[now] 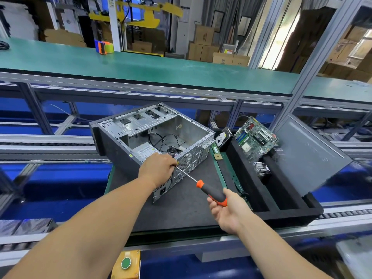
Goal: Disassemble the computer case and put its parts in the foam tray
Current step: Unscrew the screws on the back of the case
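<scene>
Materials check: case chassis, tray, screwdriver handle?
Computer case: bare sheet metal, probably steel; dull grey sheen with stamped slots and perforated vents. Foam tray: black matte foam, thick soft-looking walls, no glare. Screwdriver handle: black with orange ends, likely rubberised plastic; shaft shiny metal.

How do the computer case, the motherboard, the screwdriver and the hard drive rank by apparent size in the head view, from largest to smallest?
1. computer case
2. motherboard
3. screwdriver, long but thin; it is nearer the camera, so its place against the motherboard is unsure
4. hard drive, partly hidden in the foam tray
</scene>
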